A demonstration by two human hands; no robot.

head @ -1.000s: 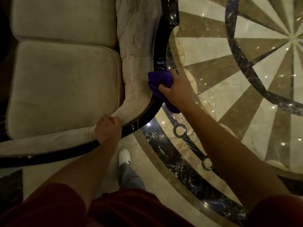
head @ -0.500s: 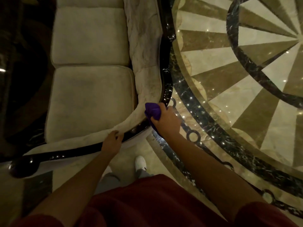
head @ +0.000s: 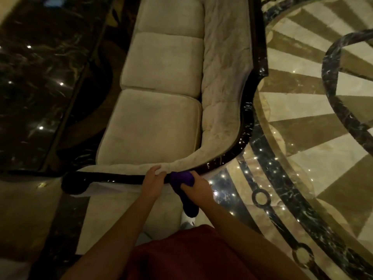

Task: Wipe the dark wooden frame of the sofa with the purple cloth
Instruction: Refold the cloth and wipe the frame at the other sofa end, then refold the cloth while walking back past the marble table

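Observation:
A beige sofa with a glossy dark wooden frame (head: pixel 245 126) runs away from me, its frame curving round the near corner into an armrest rail (head: pixel 113 177). My right hand (head: pixel 196 183) is closed around the purple cloth (head: pixel 181 178) and presses it on the rail; a tail of the cloth hangs down below my wrist. My left hand (head: pixel 154 179) rests on the rail just left of the cloth, fingers curled over the beige padding and touching the cloth's edge.
Three beige seat cushions (head: pixel 153 126) fill the sofa. A polished marble floor with dark curved bands (head: pixel 282 174) lies to the right. A dark glossy marble surface (head: pixel 40 77) lies to the left. The rail ends in a rounded scroll (head: pixel 73 183).
My right hand has slid the cloth along the frame, from the backrest side round the corner onto the armrest rail, up against my left hand. The view has shifted, showing more of the sofa.

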